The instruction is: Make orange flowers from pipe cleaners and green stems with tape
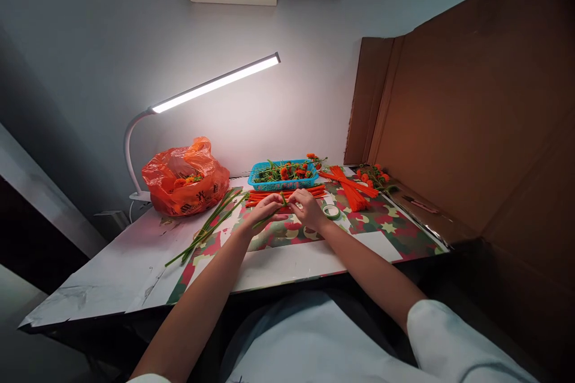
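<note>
Your left hand (pixel 266 209) and right hand (pixel 307 208) meet over the middle of the worktop (pixel 112 269), nearer its back edge than your body. The left fingers are closed on a green stem (pixel 260 223), which slants down toward your left wrist. The right fingers are pinched narrow at its upper end; the finest detail there is too small to tell.

Just beyond your hands lie red sticks (pixel 258 196), and behind those the blue basket (pixel 283 184) of flowers and greenery sits near the back edge. The tape roll (pixel 331 211) lies just beside your right hand, with the crossed red bundles (pixel 354 189) beyond it. More orange flowers (pixel 374 177) rest toward the back right corner, and a cutter (pixel 421 204) lies by the right edge, near the cardboard (pixel 453 108).

On your left, loose stems (pixel 202 236) slant toward the front edge, with the orange bag (pixel 191 185) behind them by the lamp (pixel 218 82). Pale surface stretches from those stems to the front left corner, and a white strip runs along the front edge below your forearms.
</note>
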### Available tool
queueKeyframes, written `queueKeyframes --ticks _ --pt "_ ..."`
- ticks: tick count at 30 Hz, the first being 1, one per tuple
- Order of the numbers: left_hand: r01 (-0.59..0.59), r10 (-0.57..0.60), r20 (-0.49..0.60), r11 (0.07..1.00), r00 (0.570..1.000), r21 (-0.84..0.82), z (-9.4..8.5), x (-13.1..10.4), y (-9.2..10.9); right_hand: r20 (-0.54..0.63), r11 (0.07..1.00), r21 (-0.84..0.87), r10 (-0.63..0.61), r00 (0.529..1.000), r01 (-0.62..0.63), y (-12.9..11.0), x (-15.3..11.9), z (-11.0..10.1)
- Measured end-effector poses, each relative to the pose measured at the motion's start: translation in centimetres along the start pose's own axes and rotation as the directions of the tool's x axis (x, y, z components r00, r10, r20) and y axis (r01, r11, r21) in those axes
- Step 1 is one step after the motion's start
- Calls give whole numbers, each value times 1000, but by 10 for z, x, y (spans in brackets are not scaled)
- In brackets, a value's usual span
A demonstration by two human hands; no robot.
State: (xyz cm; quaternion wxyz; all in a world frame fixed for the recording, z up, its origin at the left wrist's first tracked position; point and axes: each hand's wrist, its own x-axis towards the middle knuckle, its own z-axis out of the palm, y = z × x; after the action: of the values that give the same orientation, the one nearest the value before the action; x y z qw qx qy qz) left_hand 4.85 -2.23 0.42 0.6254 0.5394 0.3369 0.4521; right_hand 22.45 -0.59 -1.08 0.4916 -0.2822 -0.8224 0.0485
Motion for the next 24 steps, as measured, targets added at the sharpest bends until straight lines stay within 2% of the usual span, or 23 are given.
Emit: queueKeyframes --ticks 3,11,13,18,24 --pt "92 -92 8 995 996 49 -3 -1 3 27 999 -34 -4 1000 5 -1 0 -1" --pt "150 -150 -15 966 989 209 -6 -2 1 97 987 -143 -63 993 76 0 -2 -2" --pt "133 -140 14 966 990 222 -6 -3 0 112 982 -164 -78 991 96 0 -3 -2" --pt "9 -26 62 965 998 261 -3 -3 0 110 981 -177 -60 992 79 -1 -2 -1" --pt "-23 -5 75 929 997 371 -2 -3 -1 130 987 -154 -22 991 42 -1 -3 0"
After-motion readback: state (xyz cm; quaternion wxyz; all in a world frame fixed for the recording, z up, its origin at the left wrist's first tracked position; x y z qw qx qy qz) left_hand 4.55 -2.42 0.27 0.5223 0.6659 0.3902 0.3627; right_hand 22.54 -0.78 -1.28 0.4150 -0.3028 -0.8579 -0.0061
